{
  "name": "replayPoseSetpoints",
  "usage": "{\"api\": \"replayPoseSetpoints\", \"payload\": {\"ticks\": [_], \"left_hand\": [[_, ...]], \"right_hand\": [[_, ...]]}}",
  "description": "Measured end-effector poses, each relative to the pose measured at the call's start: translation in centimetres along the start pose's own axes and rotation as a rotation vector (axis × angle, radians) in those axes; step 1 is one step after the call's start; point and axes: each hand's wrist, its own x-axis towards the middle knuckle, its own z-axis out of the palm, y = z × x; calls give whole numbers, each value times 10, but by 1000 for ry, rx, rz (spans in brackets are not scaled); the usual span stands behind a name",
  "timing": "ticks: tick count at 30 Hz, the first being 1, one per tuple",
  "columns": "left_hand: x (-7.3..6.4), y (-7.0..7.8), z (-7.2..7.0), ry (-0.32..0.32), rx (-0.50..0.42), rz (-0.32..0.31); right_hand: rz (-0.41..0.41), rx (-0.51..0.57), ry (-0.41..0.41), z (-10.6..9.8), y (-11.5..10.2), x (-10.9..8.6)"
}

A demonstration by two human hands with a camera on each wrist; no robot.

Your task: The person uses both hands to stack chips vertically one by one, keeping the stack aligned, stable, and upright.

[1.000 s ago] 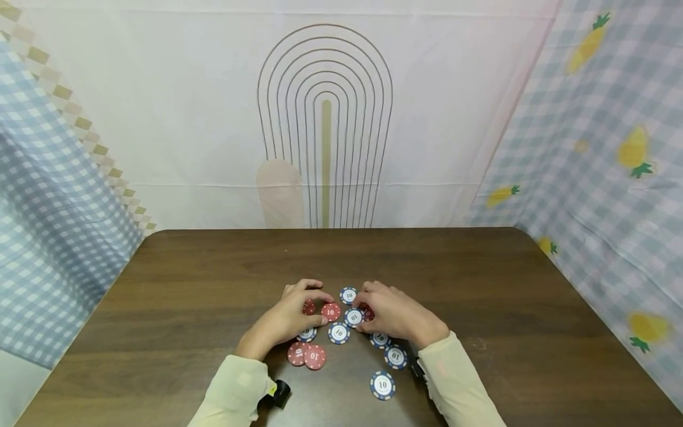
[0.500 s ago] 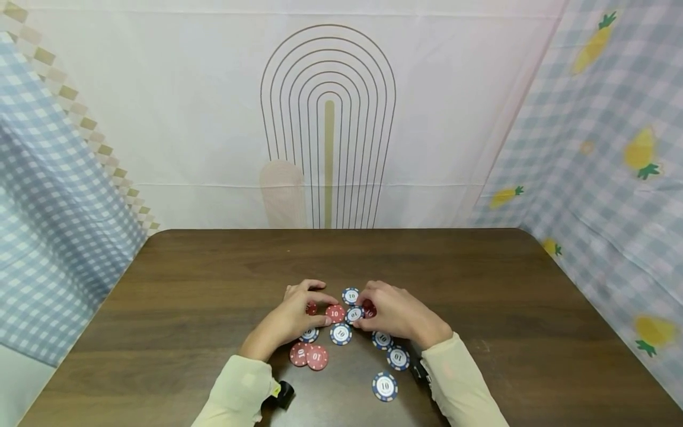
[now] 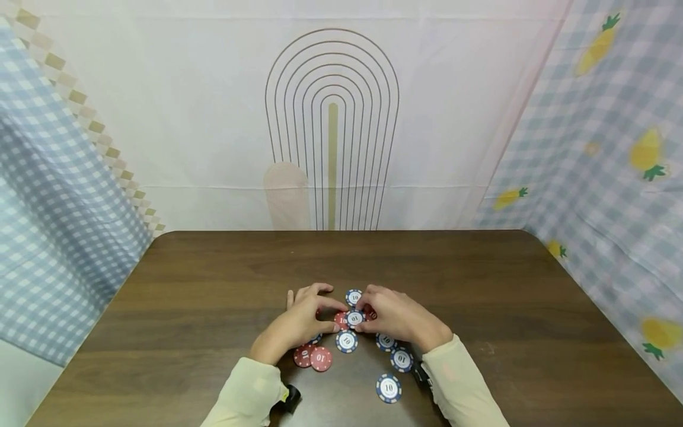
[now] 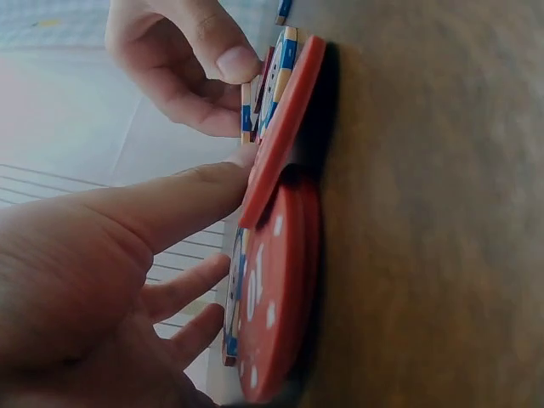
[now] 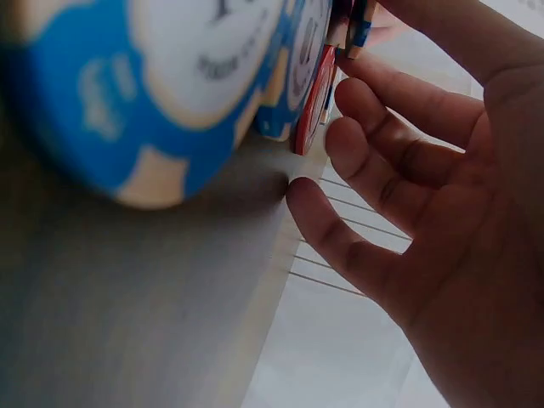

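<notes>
The left hand (image 3: 305, 316) pinched a red chip (image 3: 340, 321) and the right hand (image 3: 393, 311) a blue chip (image 3: 354, 319) overlapping it, amid loose chips (image 3: 388, 388) on the surface (image 3: 213, 284), apparently mid-stacking, the next move calling for aligned edges.

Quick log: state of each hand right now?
Left hand: thumb and forefinger by a red chip; whether it grips cannot be told.
Right hand: closed, pinching a blue-and-white chip.

The right hand (image 5: 463, 200) at 3 o'clock pinches an edge-on chip (image 5: 360, 32) at 1 o'clock; a blue chip (image 5: 144, 93) occupies 11 o'clock.
</notes>
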Motion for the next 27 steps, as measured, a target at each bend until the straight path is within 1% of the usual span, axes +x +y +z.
{"api": "replayPoseSetpoints", "payload": {"ticks": [4, 10, 15, 22, 27], "left_hand": [[-1, 0, 0, 12, -4, -4], [-1, -3, -1, 17, -10, -6], [-1, -3, 1, 21, -16, -1], [1, -2, 1, 25, -8, -2], [1, -3, 1, 18, -11, 7]], "right_hand": [[0, -6, -18, 0, 1, 0], [8, 1, -20, -1, 1, 1], [-11, -4, -23, -1, 1, 1], [-46, -15, -3, 2, -1, 2], [-40, -14, -8, 2, -2, 3]]}}
